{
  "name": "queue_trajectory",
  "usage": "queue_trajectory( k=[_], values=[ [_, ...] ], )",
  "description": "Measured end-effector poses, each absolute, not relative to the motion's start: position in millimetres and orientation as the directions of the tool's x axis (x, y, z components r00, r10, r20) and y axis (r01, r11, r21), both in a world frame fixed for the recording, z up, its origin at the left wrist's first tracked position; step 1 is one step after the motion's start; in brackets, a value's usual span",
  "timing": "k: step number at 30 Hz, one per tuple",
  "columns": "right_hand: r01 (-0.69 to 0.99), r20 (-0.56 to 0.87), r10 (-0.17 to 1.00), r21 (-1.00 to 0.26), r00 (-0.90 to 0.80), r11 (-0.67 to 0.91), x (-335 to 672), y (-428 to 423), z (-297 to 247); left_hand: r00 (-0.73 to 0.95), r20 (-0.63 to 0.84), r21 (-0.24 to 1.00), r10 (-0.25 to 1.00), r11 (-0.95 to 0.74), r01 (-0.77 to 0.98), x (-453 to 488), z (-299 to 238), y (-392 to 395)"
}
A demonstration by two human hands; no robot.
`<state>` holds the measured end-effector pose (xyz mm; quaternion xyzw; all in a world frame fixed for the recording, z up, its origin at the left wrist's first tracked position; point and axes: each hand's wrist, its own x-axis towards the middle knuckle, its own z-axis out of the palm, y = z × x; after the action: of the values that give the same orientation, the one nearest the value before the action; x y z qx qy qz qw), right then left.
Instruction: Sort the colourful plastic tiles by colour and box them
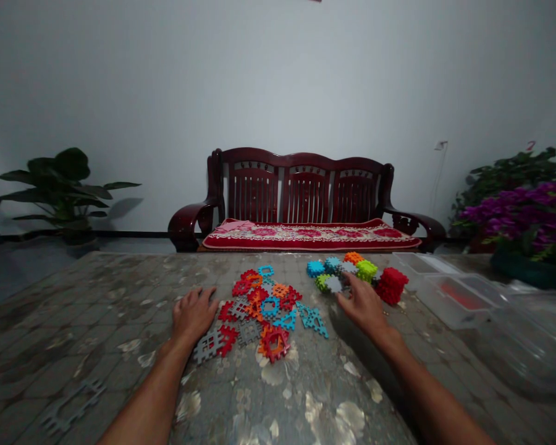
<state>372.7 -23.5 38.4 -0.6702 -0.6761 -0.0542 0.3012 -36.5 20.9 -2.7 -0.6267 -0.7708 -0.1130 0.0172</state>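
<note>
My left hand lies on the table at the left edge of a loose pile of plastic interlocking pieces, its fingers stretched out and holding nothing. In the pile are red pieces, orange pieces, blue pieces and grey pieces, many with cut-out centres. My right hand reaches to the sorted stacks, thumb and fingers apart. Its fingertips are beside a grey piece; whether they touch it I cannot tell. Around it stand a blue stack, a lime green stack, an orange stack and a tall red stack.
Clear plastic boxes stand on the right of the patterned table. A grey frame-shaped piece lies alone at the front left. Purple flowers are far right; a wooden bench stands behind the table.
</note>
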Motion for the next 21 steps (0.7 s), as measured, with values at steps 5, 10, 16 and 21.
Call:
queue_trajectory(
  k=[5,10,16,21],
  values=[
    [0.943,0.472,0.852,-0.323,0.229,-0.074,400.1,-0.1,69.4,-0.219,0.164,0.148,0.962,0.195,0.969,-35.7,-1.6,20.5],
    [0.959,0.404,0.882,-0.236,0.244,-0.158,410.8,17.2,82.3,-0.206,0.179,0.139,0.962,0.183,0.973,-37.1,-4.4,21.2],
    [0.96,0.359,0.894,-0.182,0.268,-0.214,407.4,25.6,84.6,-0.196,0.19,0.133,0.962,0.172,0.976,-39.7,-8.1,23.4],
    [0.965,0.412,0.878,-0.199,0.242,-0.172,407.4,21.9,81.2,-0.2,0.184,0.121,0.962,0.179,0.976,-38.2,-5.7,21.8]
  ],
)
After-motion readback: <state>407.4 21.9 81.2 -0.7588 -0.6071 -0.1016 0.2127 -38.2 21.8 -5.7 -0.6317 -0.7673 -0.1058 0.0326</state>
